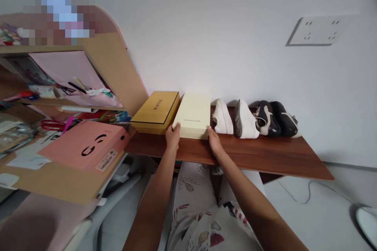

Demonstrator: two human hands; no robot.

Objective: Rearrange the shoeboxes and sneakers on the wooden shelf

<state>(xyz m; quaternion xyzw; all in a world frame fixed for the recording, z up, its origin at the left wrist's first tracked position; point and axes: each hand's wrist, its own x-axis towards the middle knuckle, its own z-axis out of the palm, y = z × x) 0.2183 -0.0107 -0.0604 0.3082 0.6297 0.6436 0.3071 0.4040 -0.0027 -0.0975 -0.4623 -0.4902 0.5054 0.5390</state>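
From the left grip (172,136), the cream box (193,113) lies at 2 o'clock, touching it at the near left corner. From the right grip (214,140), the same box lies at 10 o'clock, touching it at the near right corner. The box sits between the 2, lettered side toward the person; whether its base rests fully on the wood I cannot tell.

Taking the cream box as the clock's centre, a pale worktop (59,188) stands at 8 o'clock, carrying a pink box (88,143) with black markings. Shelving (110,47) rises at 10 o'clock, crowded with small items. At 9 o'clock a yellow box (156,110) marked MMOK lies just beside the cream box on the brown worktop (294,153). At 3 o'clock come 2 white shoes (224,117), the farther 1 showing its sole, then 2 dark shoes (268,119). The pale wall (220,47) backs everything at 12 o'clock, with white sockets (316,30) at 2 o'clock; a thin cable (309,194) runs over the floor at 4 o'clock.

The left grip is closed on the cream box, thumb on the lid's near edge. The right grip is pressed against the opposite corner, so the box is clamped between both hands.
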